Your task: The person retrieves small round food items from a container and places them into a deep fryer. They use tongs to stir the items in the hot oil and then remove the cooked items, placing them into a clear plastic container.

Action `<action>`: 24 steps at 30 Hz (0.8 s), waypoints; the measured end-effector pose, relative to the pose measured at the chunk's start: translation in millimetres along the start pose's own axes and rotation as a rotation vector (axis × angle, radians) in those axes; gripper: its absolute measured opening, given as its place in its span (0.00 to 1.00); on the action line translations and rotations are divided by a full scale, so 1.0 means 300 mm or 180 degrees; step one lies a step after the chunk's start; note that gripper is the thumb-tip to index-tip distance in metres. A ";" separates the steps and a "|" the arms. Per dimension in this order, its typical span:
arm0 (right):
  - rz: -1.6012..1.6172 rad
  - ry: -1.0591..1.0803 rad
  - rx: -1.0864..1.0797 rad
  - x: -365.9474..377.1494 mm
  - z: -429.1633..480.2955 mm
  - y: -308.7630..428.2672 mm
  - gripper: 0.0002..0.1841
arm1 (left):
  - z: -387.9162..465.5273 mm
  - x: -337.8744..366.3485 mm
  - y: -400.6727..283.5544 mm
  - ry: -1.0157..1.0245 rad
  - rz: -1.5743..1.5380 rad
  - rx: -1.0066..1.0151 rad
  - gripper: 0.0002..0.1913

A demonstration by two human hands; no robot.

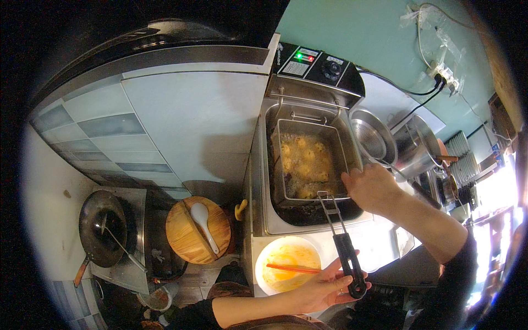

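My left hand [330, 284] grips the black handle [348, 255] of a wire fryer basket [281, 165]. The basket sits down in the bubbling oil of a stainless-steel deep fryer [260, 198]. Several golden battered pieces [308, 155] float inside it. My right hand [373, 187] is at the basket's right rim near the handle, its fingers curled; whether they pinch something is hidden. Below the fryer, beside my left hand, a white bowl [260, 270] holds yellow, egg-like batter [286, 255]. Orange chopsticks [291, 268] rest in that bowl, their near ends behind my left hand.
The fryer's control panel [315, 66] shows lit lamps. Right of the fryer are a metal strainer [371, 136] and a steel pot [418, 144]. Plugged cables [439, 82] hang on the wall. At left are a wok [103, 227] and a wooden lid [181, 235] bearing a white spoon [201, 216].
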State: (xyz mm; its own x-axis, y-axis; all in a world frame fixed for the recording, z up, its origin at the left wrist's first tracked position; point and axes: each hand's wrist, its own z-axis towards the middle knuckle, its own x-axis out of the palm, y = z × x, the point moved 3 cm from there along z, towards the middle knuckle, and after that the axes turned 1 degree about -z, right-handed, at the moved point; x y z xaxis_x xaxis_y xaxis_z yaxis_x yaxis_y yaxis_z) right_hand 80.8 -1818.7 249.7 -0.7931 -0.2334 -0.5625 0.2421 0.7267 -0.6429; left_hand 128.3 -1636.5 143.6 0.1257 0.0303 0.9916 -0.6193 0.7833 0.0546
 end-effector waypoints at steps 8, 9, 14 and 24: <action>-0.0093 -0.0490 0.0082 0.003 -0.008 -0.003 0.21 | 0.001 0.000 0.002 0.0021 0.0028 0.0032 0.36; -0.0107 -0.0729 0.0028 -0.003 -0.004 -0.012 0.16 | 0.000 0.001 0.002 0.0044 -0.0002 0.0063 0.35; -0.0333 -0.1398 -0.0361 -0.042 0.089 -0.082 0.08 | -0.001 0.002 0.001 0.0025 0.0005 0.0142 0.31; -0.1249 -0.0746 -0.1290 -0.287 0.213 0.065 0.05 | -0.006 0.010 -0.011 0.0082 0.0057 0.0042 0.33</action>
State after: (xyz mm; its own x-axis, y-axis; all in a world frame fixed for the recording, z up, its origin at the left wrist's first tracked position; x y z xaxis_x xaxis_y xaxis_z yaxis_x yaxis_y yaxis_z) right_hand 189.5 -1825.8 252.3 -0.6249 -0.6359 -0.4529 -0.3116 0.7350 -0.6022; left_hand 132.2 -1638.0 146.2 0.1343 0.0605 0.9891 -0.6319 0.7741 0.0384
